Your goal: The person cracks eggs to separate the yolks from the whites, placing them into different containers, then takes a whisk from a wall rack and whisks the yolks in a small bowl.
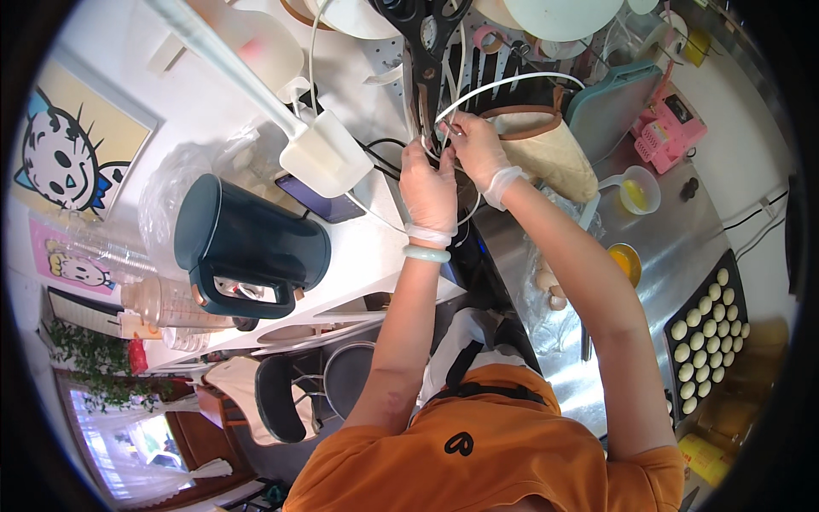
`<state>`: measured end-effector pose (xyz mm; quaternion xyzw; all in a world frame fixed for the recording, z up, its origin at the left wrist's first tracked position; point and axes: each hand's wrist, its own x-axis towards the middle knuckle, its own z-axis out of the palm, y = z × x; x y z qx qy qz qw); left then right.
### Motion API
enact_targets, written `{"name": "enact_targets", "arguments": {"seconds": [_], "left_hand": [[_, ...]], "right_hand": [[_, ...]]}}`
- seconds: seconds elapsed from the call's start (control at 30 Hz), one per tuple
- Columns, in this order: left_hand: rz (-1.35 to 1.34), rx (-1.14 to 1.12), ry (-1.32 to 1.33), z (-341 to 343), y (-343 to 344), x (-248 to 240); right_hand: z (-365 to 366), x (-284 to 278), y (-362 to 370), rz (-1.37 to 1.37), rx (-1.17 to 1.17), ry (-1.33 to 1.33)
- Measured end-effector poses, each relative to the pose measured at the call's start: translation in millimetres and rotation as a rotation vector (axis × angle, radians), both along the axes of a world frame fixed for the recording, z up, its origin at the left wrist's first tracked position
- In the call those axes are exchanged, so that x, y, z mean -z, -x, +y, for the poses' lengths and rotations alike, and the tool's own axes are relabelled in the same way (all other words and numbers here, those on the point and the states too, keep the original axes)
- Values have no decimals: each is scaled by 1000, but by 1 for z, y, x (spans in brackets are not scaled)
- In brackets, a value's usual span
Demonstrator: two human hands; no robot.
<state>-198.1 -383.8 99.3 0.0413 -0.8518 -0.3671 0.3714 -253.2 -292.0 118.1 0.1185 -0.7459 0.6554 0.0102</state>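
Note:
In front of the hanging black-handled scissors point(424, 51), both my hands come together, each in a clear thin glove. A white cable point(512, 78) arches from the right into my fingers. My left hand point(429, 192), with a pale bangle at its wrist, has its fingers closed around part of the cable. Beside it, my right hand point(478, 155) pinches the cable between thumb and fingers. More cable loops hang around the left wrist. A cream oven mitt point(550, 154) with brown trim hangs just right of my right hand. The exact grip is partly hidden by the fingers.
Left, a white counter holds a dark blue kettle point(256, 239) and a phone point(320, 198); a white spatula point(328, 158) hangs in front. Right, the steel worktop bears eggs point(550, 286) in plastic, a bowl of yellow liquid point(627, 263) and a black tray point(678, 320) of round dough balls.

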Motion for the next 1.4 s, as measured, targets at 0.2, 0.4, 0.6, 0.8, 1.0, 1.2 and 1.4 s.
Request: {"name": "enact_targets", "arguments": {"seconds": [0.2,0.4,0.6,0.8,1.0,1.2,1.4], "left_hand": [[-73,-56,102,12,-4,-12],[-51,-80,139,14,-12,-14],[24,-56,167,7,-18,-17],[-15,140,-2,3,-42,-44],[-97,214,12,-7,-54,-69],[-184,337,-36,-11,-62,-91],[-127,253,53,-16,-56,-90]], "right_hand": [[11,16,-5,260,104,18],[19,6,-23,280,127,65],[27,-10,-47,299,149,21],[44,-3,-48,210,37,-38],[51,-18,-67,185,-16,147],[57,-28,-77,71,-69,195],[68,-16,-82,9,-81,127]]}}
